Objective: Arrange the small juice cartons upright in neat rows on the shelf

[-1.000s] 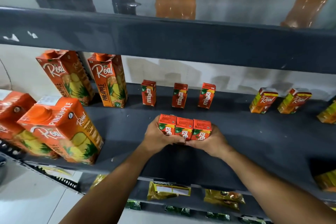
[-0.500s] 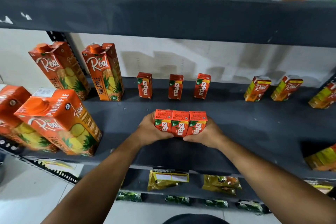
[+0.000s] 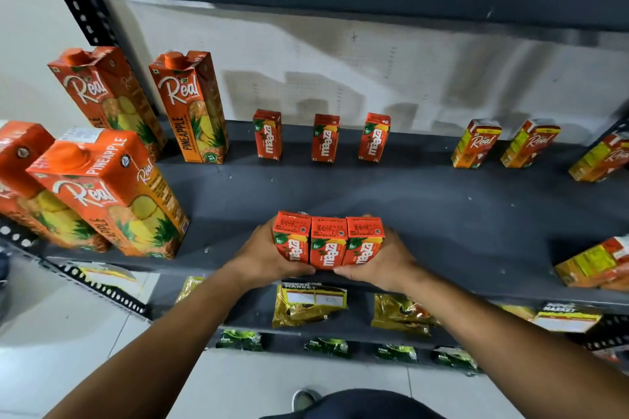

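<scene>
**A:** Where the dark shelf [image 3: 425, 214] comes close to us, what are the two hands doing?

**B:** The left hand [image 3: 262, 257] and the right hand [image 3: 381, 264] squeeze three small Maaza cartons [image 3: 328, 241] between them. The fingers curl round the outside boxes, and the thumbs sit low at the front. The three boxes stand up straight, side by side, touching each other, at the near edge of the shelf.

**A:** Are there more small ones?

**B:** Yes. Three more Maaza cartons [image 3: 325, 138] stand in a far row by the back wall, with gaps between them. They are well apart from the three in the hands.

**A:** What is on the left?

**B:** Big Real pineapple cartons. Two tall ones [image 3: 189, 105] stand at the far left, and two more [image 3: 109, 194] stand nearer, at the left edge.

**A:** And on the right?

**B:** Small Real cartons [image 3: 505, 143] with yellow sides stand at the far right. Another yellow and orange pack [image 3: 595, 265] is near the right edge, but I cannot tell if it stands or lies.

**A:** What is under the shelf?

**B:** Yellow packets [image 3: 308, 304] on a lower shelf, and small green packets [image 3: 326, 347] below those.
</scene>
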`<state>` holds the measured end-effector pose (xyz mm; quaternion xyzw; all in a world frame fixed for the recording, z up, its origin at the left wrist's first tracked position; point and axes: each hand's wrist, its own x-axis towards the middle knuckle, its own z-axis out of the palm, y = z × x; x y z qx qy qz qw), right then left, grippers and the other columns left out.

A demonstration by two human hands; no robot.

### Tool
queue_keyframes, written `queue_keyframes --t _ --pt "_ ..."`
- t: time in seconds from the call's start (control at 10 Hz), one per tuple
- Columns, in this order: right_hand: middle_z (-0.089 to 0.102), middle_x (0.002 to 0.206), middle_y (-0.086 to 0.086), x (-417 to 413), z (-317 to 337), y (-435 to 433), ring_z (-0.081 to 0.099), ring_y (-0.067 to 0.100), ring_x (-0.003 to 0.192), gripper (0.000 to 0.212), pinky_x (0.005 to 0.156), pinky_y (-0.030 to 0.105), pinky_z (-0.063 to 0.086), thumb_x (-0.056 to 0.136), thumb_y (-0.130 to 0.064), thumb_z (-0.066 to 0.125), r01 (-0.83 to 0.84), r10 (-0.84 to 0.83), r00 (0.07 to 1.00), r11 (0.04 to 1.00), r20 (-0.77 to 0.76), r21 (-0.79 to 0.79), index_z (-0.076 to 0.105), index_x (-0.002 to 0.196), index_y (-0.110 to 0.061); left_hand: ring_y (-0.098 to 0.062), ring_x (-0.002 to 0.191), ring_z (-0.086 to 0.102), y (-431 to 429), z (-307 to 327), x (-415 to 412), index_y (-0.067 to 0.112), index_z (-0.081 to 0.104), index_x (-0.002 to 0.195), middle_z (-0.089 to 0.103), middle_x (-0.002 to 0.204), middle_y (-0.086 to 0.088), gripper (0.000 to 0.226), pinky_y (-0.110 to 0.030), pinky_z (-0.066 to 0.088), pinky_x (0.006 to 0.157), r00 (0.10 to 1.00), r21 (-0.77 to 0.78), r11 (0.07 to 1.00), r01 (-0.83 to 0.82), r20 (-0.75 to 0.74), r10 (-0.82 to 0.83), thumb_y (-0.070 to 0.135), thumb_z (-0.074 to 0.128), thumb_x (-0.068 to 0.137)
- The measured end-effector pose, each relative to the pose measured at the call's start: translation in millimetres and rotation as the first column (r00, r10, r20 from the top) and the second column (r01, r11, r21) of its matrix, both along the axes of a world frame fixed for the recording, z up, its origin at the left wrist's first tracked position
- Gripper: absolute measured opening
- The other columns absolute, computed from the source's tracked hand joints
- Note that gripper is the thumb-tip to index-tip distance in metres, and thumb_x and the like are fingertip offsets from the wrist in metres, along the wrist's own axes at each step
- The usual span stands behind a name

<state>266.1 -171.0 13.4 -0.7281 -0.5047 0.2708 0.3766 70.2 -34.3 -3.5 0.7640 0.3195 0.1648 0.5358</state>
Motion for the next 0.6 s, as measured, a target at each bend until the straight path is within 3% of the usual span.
queue_keyframes --t 0.2,0.3,0.4,0.5,0.6 --pt "0.067 0.083 -0.021 -1.4 -2.0 -2.4 0.063 -0.011 0.080 0.061 0.070 0.012 0.049 0.048 -0.028 0.094 -0.005 0.005 1.000 1.000 -0.001 -0.025 0.059 0.096 -0.038 -0.005 0.095 0.069 -1.7 -3.5 -0.1 0.044 0.056 0.111 0.074 0.100 0.015 0.088 -0.036 0.054 0.087 0.999 -0.014 0.999 -0.033 -0.030 0.032 0.040 0.097 0.033" --pt "0.065 0.081 -0.024 -0.8 -3.3 -3.1 0.061 -0.015 0.080 0.061 0.064 0.005 0.046 0.048 -0.031 0.094 -0.008 0.008 1.000 1.000 0.005 -0.007 0.056 0.094 -0.046 -0.005 0.093 0.069 -0.5 -4.6 0.1 0.041 0.058 0.109 0.074 0.098 0.015 0.087 -0.040 0.055 0.088 0.997 -0.009 0.999 -0.052 -0.057 0.051 0.044 0.096 0.031" --pt "0.062 0.082 -0.028 -3.2 -4.0 -3.6 0.058 -0.019 0.081 0.064 0.072 0.009 0.050 0.048 -0.034 0.093 -0.021 0.021 0.999 1.000 0.033 0.016 0.052 0.093 -0.055 -0.004 0.091 0.069 -2.0 -5.8 0.3 0.039 0.057 0.111 0.073 0.096 0.018 0.091 -0.041 0.056 0.087 0.995 0.020 0.998 -0.060 -0.080 0.061 0.045 0.096 0.028" --pt "0.060 0.094 -0.028 -2.2 -0.2 -5.1 0.057 -0.018 0.088 0.082 0.082 0.020 0.053 0.048 -0.034 0.093 -0.049 0.049 0.999 0.999 0.004 0.004 0.047 0.112 -0.054 -0.006 0.093 0.070 -4.4 1.0 -0.3 0.039 0.053 0.115 0.074 0.099 0.013 0.098 -0.042 0.056 0.087 0.997 0.024 0.999 -0.042 -0.059 0.043 0.042 0.097 0.028" --pt "0.049 0.127 -0.024 1.2 8.3 -22.4 0.051 -0.009 0.114 0.133 0.091 0.019 0.045 0.046 -0.033 0.092 -0.063 0.072 0.988 0.996 -0.133 0.069 0.002 0.142 -0.052 -0.007 0.106 0.065 -13.3 13.2 -7.8 0.038 0.040 0.128 0.065 0.117 0.003 0.112 -0.031 0.056 0.086 0.996 -0.003 1.000 -0.024 0.082 0.024 0.038 0.098 0.032"
